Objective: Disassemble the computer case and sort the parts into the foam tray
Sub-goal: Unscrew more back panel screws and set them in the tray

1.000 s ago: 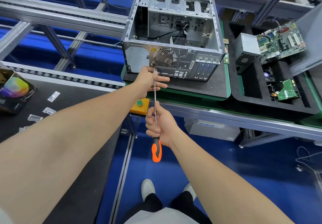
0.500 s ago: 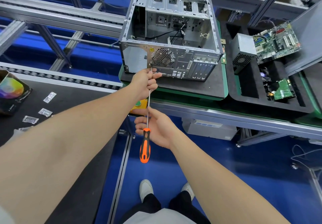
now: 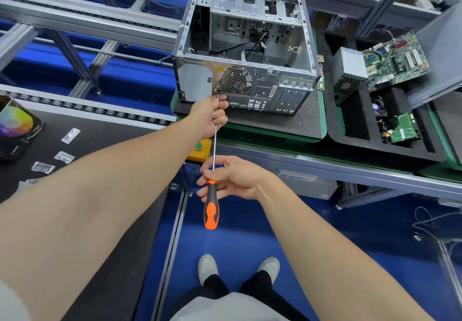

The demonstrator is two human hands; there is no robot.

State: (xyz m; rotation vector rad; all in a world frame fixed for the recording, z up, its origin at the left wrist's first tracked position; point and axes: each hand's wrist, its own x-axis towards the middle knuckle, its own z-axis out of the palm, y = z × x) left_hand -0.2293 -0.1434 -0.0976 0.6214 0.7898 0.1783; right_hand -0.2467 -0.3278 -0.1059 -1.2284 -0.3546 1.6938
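1. Blue floor runs under everything, aluminium framing crosses behind the bench, and a pair of pale shoes is planted below.
2. On the bench the computer case sits on a black mat, its open side up and its rear panel facing the person.
3. Just beside it on the right is the foam tray. A power supply and a motherboard lie at its far end, with a green board in a nearer pocket.
4. Over on the left, a black table carries small packets, and a yellow button box hangs at the bench's edge.
5. The left hand curls round the shaft of the screwdriver near its tip, which meets the rear panel below-left of the fan grille. The right hand pinches where the shaft joins the orange-and-black handle, and the handle hangs free.
6. A second ago the left fingers stuck out flat across the shaft, and now they are wrapped. The right hand was a fist on the handle and now takes a lighter fingertip grip higher up. The case hasn't shifted on its mat.
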